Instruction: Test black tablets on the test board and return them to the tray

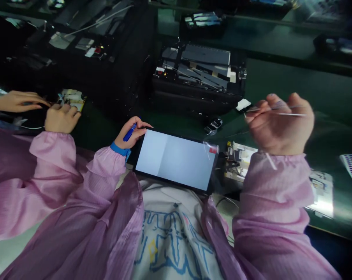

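Two pink sleeves reach out from an open pink smock [114, 237] worn over a white shirt [170, 241] with a blue print. The left hand [127, 137] grips a blue pen [129, 132] between thumb and fingers, just off the near corner of a tablet [176, 159], whose pale screen is lit and which has a small red tag [213, 150] at its far corner. A blue cuff [117, 148] wraps that wrist. The right hand [281, 126], raised and slightly blurred, curls around slim metal tweezers [277, 110], held above a green bench mat [284, 83]. Below that hand lies a printed board [240, 161], with a glossy printed sheet [322, 194] farther right. Past the tablet sit a small black-and-silver device [213, 126] and a white scrap [243, 104]. At left, a co-worker's hands [62, 119] sit beside a printed card [72, 99]; their grip is too dim to tell. Farthest off stands a black fixture [199, 70] with grey panels on top.
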`<state>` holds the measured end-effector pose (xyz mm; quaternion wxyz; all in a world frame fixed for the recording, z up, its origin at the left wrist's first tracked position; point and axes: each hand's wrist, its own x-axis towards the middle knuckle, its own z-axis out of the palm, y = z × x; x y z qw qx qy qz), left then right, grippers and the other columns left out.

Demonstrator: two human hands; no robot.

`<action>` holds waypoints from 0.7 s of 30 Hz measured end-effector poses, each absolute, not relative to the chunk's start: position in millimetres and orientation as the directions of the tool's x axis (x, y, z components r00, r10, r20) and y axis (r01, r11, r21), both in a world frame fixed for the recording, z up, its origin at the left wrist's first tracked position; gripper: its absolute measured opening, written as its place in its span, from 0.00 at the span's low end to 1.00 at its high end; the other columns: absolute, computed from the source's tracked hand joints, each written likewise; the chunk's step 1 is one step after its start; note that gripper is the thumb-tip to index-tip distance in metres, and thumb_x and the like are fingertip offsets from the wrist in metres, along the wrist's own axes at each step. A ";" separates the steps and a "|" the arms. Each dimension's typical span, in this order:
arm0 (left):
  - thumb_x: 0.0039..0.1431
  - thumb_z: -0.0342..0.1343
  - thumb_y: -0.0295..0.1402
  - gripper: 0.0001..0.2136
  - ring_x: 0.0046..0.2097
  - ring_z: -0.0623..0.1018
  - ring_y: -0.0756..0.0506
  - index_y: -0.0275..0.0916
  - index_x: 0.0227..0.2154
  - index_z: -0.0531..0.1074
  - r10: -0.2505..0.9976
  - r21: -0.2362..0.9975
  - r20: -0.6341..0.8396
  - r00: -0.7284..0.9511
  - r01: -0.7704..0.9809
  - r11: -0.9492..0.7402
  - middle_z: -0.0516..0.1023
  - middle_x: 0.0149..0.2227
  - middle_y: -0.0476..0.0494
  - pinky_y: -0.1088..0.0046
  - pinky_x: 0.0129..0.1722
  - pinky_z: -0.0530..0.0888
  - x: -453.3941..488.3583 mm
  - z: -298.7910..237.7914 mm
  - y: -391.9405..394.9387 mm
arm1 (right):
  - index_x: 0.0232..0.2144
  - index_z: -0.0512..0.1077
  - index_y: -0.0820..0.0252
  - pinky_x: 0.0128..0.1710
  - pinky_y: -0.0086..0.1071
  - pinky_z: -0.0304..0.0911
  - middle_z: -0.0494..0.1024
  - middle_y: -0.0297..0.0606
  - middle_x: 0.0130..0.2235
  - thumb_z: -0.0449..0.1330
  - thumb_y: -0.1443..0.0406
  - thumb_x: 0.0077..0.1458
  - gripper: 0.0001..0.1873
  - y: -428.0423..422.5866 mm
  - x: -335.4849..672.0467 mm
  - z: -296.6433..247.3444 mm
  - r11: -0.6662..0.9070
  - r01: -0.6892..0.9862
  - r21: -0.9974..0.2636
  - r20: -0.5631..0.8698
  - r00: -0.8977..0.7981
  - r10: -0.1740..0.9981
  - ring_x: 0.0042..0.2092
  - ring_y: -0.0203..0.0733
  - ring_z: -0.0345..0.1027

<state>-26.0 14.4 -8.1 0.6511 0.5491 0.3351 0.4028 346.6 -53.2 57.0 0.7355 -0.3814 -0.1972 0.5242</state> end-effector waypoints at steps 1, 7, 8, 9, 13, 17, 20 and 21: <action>0.48 0.64 0.32 0.17 0.31 0.77 0.48 0.39 0.28 0.57 0.893 0.984 0.006 0.450 -0.162 0.075 0.77 0.36 0.45 0.75 0.26 0.66 -25.9 -8.6 14.3 | 0.26 0.73 0.64 0.35 0.29 0.61 0.73 0.32 0.28 0.50 0.65 0.59 0.16 -52.2 349.2 56.5 0.170 -0.593 -0.787 -0.076 0.368 0.927 0.31 0.29 0.67; 0.47 0.65 0.34 0.19 0.32 0.77 0.47 0.39 0.27 0.57 0.890 0.982 -0.003 0.455 -0.165 0.087 0.76 0.34 0.45 0.74 0.28 0.67 -25.4 -8.8 12.5 | 0.27 0.72 0.64 0.34 0.38 0.58 0.74 0.36 0.28 0.45 0.62 0.61 0.20 -56.4 342.6 48.6 0.092 -0.435 -0.896 -0.051 0.306 0.951 0.31 0.31 0.66; 0.47 0.65 0.34 0.18 0.31 0.76 0.48 0.39 0.27 0.57 0.888 0.983 0.001 0.461 -0.162 0.083 0.76 0.34 0.45 0.74 0.27 0.66 -25.5 -8.9 12.4 | 0.27 0.72 0.63 0.34 0.39 0.58 0.73 0.36 0.27 0.44 0.62 0.62 0.20 -58.8 336.4 46.8 0.047 -0.441 -0.896 -0.092 0.287 0.953 0.30 0.32 0.66; 0.48 0.65 0.34 0.18 0.31 0.76 0.48 0.39 0.28 0.56 0.884 0.984 0.005 0.467 -0.158 0.078 0.77 0.34 0.45 0.74 0.27 0.65 -25.7 -9.0 12.3 | 0.28 0.71 0.62 0.34 0.39 0.59 0.72 0.35 0.26 0.45 0.62 0.62 0.19 -61.5 329.5 44.9 0.011 -0.448 -0.894 -0.122 0.268 0.956 0.30 0.32 0.65; 0.50 0.64 0.34 0.17 0.28 0.73 0.50 0.39 0.28 0.56 0.875 0.990 0.013 0.484 -0.129 0.057 0.77 0.35 0.44 0.76 0.24 0.61 -26.6 -10.4 12.7 | 0.30 0.69 0.58 0.34 0.36 0.61 0.68 0.34 0.28 0.49 0.63 0.58 0.10 -71.8 304.1 36.8 -0.011 -0.464 -0.886 -0.126 0.217 0.968 0.31 0.33 0.65; 0.49 0.64 0.35 0.18 0.28 0.74 0.50 0.39 0.28 0.56 0.876 0.989 0.012 0.482 -0.133 0.060 0.77 0.37 0.43 0.75 0.25 0.61 -27.0 -12.1 12.1 | 0.35 0.65 0.56 0.37 0.38 0.63 0.69 0.37 0.32 0.47 0.59 0.59 0.10 -80.8 287.7 33.7 0.009 -0.313 -0.950 -0.037 0.139 0.990 0.34 0.36 0.66; 0.49 0.64 0.36 0.18 0.28 0.73 0.50 0.39 0.28 0.57 0.880 0.988 0.000 0.476 -0.135 0.073 0.77 0.36 0.44 0.74 0.25 0.61 -26.9 -12.0 11.1 | 0.45 0.61 0.54 0.39 0.44 0.65 0.71 0.42 0.40 0.43 0.50 0.60 0.19 -92.3 268.6 35.0 0.028 -0.138 -0.990 0.031 -0.022 0.999 0.38 0.41 0.69; 0.49 0.64 0.36 0.18 0.27 0.73 0.50 0.39 0.28 0.57 0.882 0.987 -0.005 0.472 -0.139 0.080 0.77 0.35 0.44 0.74 0.25 0.61 -26.7 -11.3 10.7 | 0.49 0.58 0.52 0.40 0.45 0.66 0.70 0.44 0.45 0.44 0.48 0.59 0.21 -97.1 259.8 35.3 0.041 -0.092 -0.995 0.049 -0.086 0.995 0.41 0.43 0.70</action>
